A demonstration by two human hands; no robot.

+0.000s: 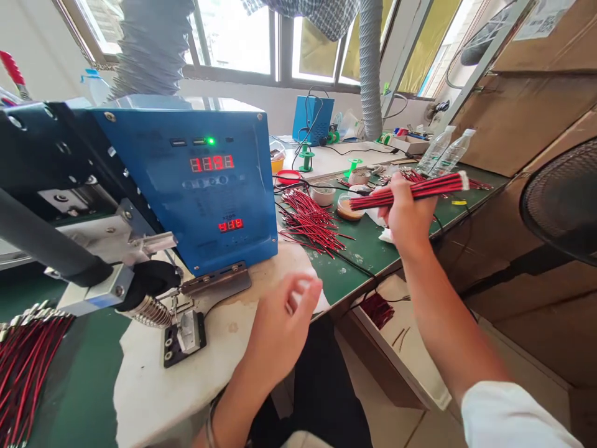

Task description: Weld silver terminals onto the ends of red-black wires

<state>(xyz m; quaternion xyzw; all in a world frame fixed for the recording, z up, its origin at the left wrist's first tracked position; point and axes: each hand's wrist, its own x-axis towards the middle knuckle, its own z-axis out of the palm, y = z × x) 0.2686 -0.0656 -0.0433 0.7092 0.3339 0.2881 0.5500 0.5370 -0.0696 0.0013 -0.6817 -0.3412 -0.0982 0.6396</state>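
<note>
Green-topped bench (88, 367): runs across the view, with the machine on its left part and wires, cups and bottles towards the right
Cardboard boxes (527, 106): stacked at the right, beyond the bench edge
Blue machine (233, 193): left of centre, its front lit by a green lamp and two red number displays, the upper one reading 1191
Fan (564, 193): dark round cage at the far right, in front of the boxes
White sheet (153, 398): spread over the bench in front of the machine, its edge uneven
Open drawer (410, 354): below the bench edge, pale inside, with dark red wires (377, 310) lying in it
Left hand (280, 323): above the white sheet, fingers loosely curled — a gap shows between thumb and fingers; slightly blurred
Right hand (403, 214): raised over the bench's right part, fingers closed around the wire bundle
Wire bundle (438, 186): red and black, gripped near its middle and jutting out on both sides of the right hand — nearly level, its pale right end slightly higher
Wire pile (312, 221): red and black strands fanned loosely on the bench, between the machine and the right hand
Clear bottles (436, 149): two, leaning near the boxes, behind the bundle
Metal fixture (189, 333): on a black base on the sheet, beneath the machine's spring-wrapped tool
Amber cup (349, 210): just beside the wire pile, partly behind the bundle's left end
Green spool (305, 158): upright behind the wire pile
</note>
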